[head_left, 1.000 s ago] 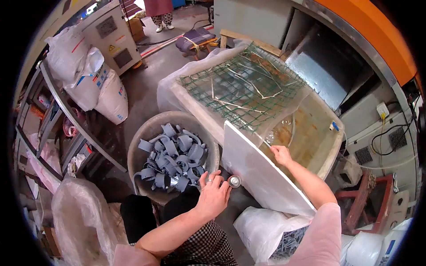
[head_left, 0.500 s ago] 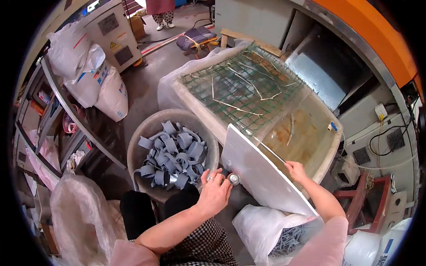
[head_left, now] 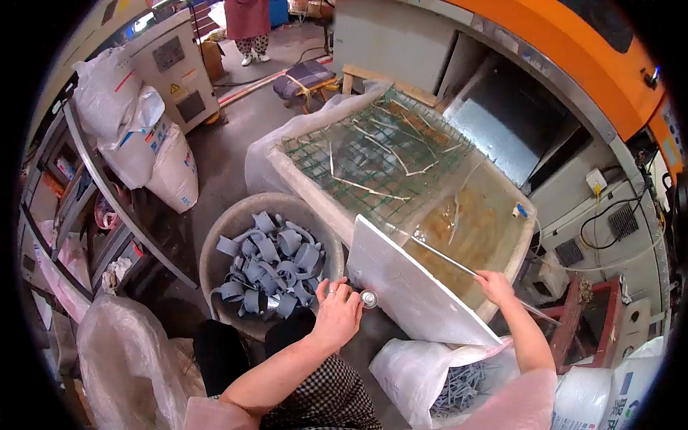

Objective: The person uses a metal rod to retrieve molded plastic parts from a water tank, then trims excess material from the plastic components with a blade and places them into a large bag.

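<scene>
My right hand (head_left: 494, 286) is closed around a long thin metal rod (head_left: 444, 256), whose far part reaches over the water of a wide tub (head_left: 502, 251). A white board (head_left: 408, 287) leans on the tub's near edge, left of that hand. My left hand (head_left: 338, 312) has curled fingers beside a small round metal-topped thing (head_left: 369, 299); whether the fingers hold it is unclear. Left of this hand, a round bin (head_left: 215, 287) holds several grey curved plastic pieces (head_left: 269, 247). Green netting (head_left: 358, 161) with pale strips lies over the tub's far part.
An open sack (head_left: 408, 380) of grey scraps stands below the board. Full white sacks (head_left: 172, 168) and a metal rack (head_left: 107, 193) are at the left. A red frame (head_left: 570, 326) stands at the right. Beyond a stool (head_left: 304, 79) stands a person (head_left: 247, 21).
My right hand has moved right and toward me with the rod, and more of the rod now shows, including behind the hand. The view has shifted slightly. My left hand stays beside the metal-topped thing.
</scene>
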The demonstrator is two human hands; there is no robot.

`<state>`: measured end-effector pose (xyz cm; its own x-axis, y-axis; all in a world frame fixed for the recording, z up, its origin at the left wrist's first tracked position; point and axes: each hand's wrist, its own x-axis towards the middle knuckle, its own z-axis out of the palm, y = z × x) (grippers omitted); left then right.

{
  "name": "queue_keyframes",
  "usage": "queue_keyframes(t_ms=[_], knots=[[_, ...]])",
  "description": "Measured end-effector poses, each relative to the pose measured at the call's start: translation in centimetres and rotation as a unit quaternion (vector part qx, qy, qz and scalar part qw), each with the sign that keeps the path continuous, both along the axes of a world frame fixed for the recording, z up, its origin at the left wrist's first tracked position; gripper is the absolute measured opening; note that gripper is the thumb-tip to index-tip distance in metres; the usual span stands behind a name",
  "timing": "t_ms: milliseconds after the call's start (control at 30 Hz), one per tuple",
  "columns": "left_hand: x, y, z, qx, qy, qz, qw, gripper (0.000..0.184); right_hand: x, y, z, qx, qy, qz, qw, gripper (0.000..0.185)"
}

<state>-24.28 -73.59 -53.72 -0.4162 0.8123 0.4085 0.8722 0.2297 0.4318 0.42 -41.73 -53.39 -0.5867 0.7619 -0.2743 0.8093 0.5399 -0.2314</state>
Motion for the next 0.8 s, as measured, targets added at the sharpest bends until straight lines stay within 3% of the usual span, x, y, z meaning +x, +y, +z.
queue_keyframes(t_ms=[67, 167, 300, 567, 800], knots=[[0.3, -0.1, 0.1, -0.004, 0.009, -0.004, 1.000, 0.013, 3.5, -1.1, 3.8, 0.103, -0.077, 0.003, 0.992, 0.030], [0.5, 0.0, -1.3, -0.070, 0.055, -0.018, 0.996, 0.013, 7.5, -2.4, 8.1, 0.213, -0.097, 0.025, 0.972, 0.025], [1.0, -0.4, -0.4, 0.006, 0.051, -0.006, 0.999, 0.013, 10.9, -4.4, 13.9, 0.303, -0.082, 0.024, 0.949, 0.021], [0.1, -1.7, -2.0, -0.018, 0.061, 0.006, 0.998, 0.016, 15.5, -5.0, 15.4, 0.185, -0.041, -0.141, 0.972, 0.018], [-1.6, -2.6, -2.1, 0.005, 0.055, 0.023, 0.998, 0.015, 17.6, -3.8, 15.0, 0.117, -0.012, -0.189, 0.975, 0.020]])
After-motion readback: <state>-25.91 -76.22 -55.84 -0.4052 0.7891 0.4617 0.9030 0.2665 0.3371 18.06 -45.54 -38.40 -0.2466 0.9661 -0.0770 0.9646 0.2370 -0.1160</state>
